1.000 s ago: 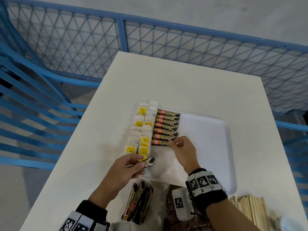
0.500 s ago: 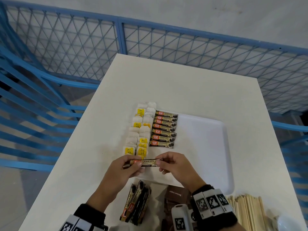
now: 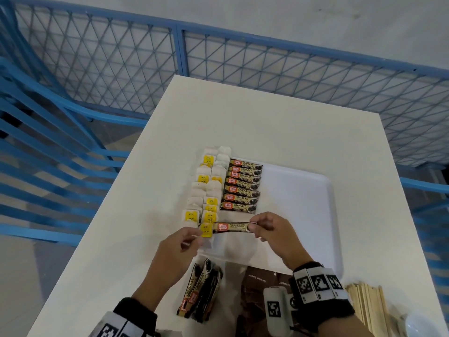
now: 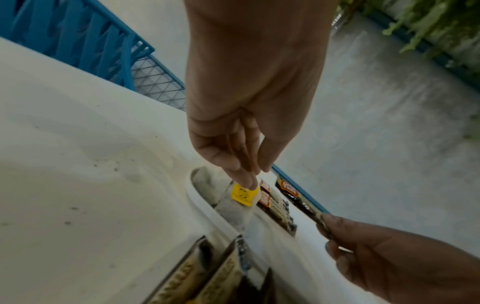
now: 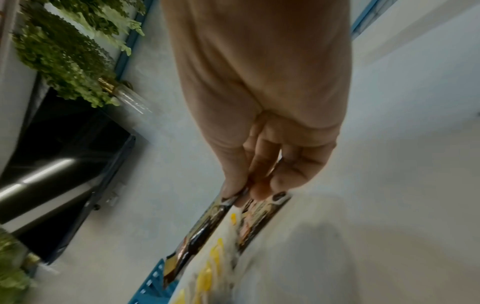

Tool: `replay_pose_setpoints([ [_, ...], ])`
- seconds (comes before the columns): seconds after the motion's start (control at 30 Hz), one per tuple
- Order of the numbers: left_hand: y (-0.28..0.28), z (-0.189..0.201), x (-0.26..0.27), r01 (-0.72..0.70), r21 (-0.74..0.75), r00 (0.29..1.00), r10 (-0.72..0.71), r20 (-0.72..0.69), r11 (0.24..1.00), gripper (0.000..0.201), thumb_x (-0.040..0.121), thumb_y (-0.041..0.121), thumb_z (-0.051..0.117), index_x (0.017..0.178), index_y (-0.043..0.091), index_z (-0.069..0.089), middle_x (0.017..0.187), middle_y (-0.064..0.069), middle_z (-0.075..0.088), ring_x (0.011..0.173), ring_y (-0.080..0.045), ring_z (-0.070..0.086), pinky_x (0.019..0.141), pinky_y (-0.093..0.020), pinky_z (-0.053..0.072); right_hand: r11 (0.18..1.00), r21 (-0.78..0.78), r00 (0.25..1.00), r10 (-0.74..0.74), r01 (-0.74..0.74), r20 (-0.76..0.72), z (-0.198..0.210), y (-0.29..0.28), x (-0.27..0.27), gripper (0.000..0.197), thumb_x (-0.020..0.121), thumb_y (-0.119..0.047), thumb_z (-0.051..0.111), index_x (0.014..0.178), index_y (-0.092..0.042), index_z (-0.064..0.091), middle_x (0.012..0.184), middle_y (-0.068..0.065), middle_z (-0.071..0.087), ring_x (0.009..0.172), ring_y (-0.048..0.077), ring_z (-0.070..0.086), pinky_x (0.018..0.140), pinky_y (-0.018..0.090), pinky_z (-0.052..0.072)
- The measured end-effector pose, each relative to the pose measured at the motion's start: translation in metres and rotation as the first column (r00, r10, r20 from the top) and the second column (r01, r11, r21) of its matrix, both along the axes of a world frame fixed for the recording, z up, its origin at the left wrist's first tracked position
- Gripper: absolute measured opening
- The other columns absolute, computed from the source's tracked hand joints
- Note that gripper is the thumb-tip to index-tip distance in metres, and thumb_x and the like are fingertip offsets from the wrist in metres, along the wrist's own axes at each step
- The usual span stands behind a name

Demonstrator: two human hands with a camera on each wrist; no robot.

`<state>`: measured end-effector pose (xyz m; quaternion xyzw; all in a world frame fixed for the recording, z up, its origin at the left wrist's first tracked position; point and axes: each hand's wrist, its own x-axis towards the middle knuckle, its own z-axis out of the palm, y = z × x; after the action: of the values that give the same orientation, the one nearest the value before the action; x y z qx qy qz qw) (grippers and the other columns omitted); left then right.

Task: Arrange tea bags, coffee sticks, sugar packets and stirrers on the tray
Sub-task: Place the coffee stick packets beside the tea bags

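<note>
Over the near left part of the white tray [image 3: 303,215], my right hand [image 3: 255,227] pinches the right end of a coffee stick [image 3: 232,226], which lies level just below the row of coffee sticks [image 3: 243,186]. In the right wrist view my right hand [image 5: 249,191] holds that stick [image 5: 205,226] by its tip. My left hand [image 3: 194,237] holds nothing. In the left wrist view its fingertips [image 4: 246,181] touch the yellow tag [image 4: 242,194] of the nearest tea bag. Two columns of tea bags [image 3: 209,188] fill the tray's left edge.
On the table in front of the tray lie loose coffee sticks [image 3: 201,295], brown sugar packets [image 3: 257,288] and a bundle of wooden stirrers [image 3: 369,307]. A blue mesh fence [image 3: 267,69] surrounds the table.
My left hand passed the coffee stick to my right hand and let go. The stick turned level and moved up toward the row on the tray.
</note>
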<state>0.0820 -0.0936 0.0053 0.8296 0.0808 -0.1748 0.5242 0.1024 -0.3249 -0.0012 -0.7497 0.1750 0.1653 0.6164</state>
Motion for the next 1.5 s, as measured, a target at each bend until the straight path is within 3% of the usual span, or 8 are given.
replay_pose_setpoints([
  [0.33,0.012,-0.013,-0.03,0.068,0.202,0.997,-0.06,-0.042,0.977,0.012,0.084,0.027,0.067,0.084,0.029,0.055,0.081,0.007,0.062,0.068,-0.007,0.059,0.057,-0.01,0.042,0.967,-0.187,0.985,-0.17,0.173,0.033,-0.032,-0.005,0.01,0.014,0.08,-0.017,0.072,0.081,-0.016,0.058,0.085,0.006,0.07,0.074,0.014,0.06,0.066,0.018,0.043],
  [0.63,0.005,-0.018,-0.042,0.38,0.457,0.923,-0.298,-0.244,0.804,0.067,0.06,0.073,0.062,0.099,0.025,0.034,0.1,0.008,0.037,0.094,-0.011,0.045,0.076,-0.02,0.036,0.928,-0.329,0.985,-0.159,0.172,0.067,-0.036,0.008,0.02,0.017,0.08,-0.02,0.072,0.079,-0.013,0.056,0.073,-0.006,0.058,0.067,0.004,0.052,0.058,0.01,0.037],
  [0.77,-0.002,-0.02,-0.044,0.512,0.56,0.858,-0.409,-0.31,0.651,0.057,0.069,0.06,0.064,0.099,0.024,0.031,0.098,0.006,0.036,0.095,-0.015,0.048,0.076,-0.022,0.039,0.926,-0.337,0.985,-0.158,0.172,0.069,-0.041,0.009,0.02,0.018,0.08,-0.017,0.072,0.084,-0.008,0.058,0.082,0.005,0.064,0.071,0.011,0.053,0.059,0.011,0.038],
  [0.97,-0.001,-0.027,-0.041,0.547,0.504,0.837,-0.445,-0.317,0.668,0.039,0.078,0.042,0.063,0.095,0.023,0.034,0.096,0.003,0.038,0.099,-0.019,0.052,0.073,-0.022,0.036,0.91,-0.39,0.984,-0.087,0.143,0.158,-0.027,0.01,0.014,0.016,0.08,-0.016,0.071,0.084,-0.011,0.057,0.074,0.0,0.056,0.067,0.009,0.05,0.059,0.012,0.038],
  [1.17,0.01,-0.029,-0.035,0.551,0.424,0.835,-0.469,-0.289,0.719,0.033,0.083,0.041,0.065,0.085,0.019,0.04,0.083,0.005,0.045,0.079,-0.014,0.044,0.055,-0.018,0.029,0.892,-0.441,0.939,0.229,-0.096,0.259,0.005,0.025,-0.014,0.008,0.083,-0.013,0.066,0.081,-0.013,0.058,0.074,-0.004,0.056,0.063,0.002,0.048,0.059,0.008,0.039],
  [1.3,0.017,-0.028,-0.033,0.51,0.37,0.859,-0.437,-0.266,0.777,0.033,0.08,0.035,0.07,0.073,0.026,0.04,0.076,0.009,0.048,0.077,-0.014,0.049,0.053,-0.013,0.032,0.605,-0.559,0.682,0.725,-0.568,0.092,0.005,0.05,-0.042,0.015,0.089,-0.016,0.053,0.099,-0.012,0.063,0.097,0.0,0.055,0.089,0.011,0.047,0.077,0.02,0.037],
  [1.4,0.021,-0.027,-0.032,0.501,0.35,0.864,-0.435,-0.252,0.792,0.024,0.08,0.025,0.069,0.076,0.021,0.046,0.077,0.007,0.052,0.074,-0.013,0.05,0.054,-0.012,0.034,0.329,-0.714,0.488,0.873,-0.618,-0.021,-0.009,0.067,-0.056,0.023,0.09,-0.015,0.048,0.109,-0.009,0.06,0.114,0.008,0.055,0.104,0.026,0.046,0.086,0.035,0.038],
  [1.5,0.024,-0.024,-0.033,0.514,0.362,0.858,-0.455,-0.24,0.778,0.016,0.083,0.02,0.063,0.078,0.019,0.048,0.074,0.011,0.049,0.074,-0.012,0.048,0.054,-0.012,0.034,0.219,-0.767,0.437,0.895,-0.603,-0.088,-0.015,0.073,-0.062,0.021,0.086,-0.011,0.053,0.106,-0.008,0.061,0.116,0.009,0.057,0.101,0.03,0.051,0.082,0.038,0.043],
])
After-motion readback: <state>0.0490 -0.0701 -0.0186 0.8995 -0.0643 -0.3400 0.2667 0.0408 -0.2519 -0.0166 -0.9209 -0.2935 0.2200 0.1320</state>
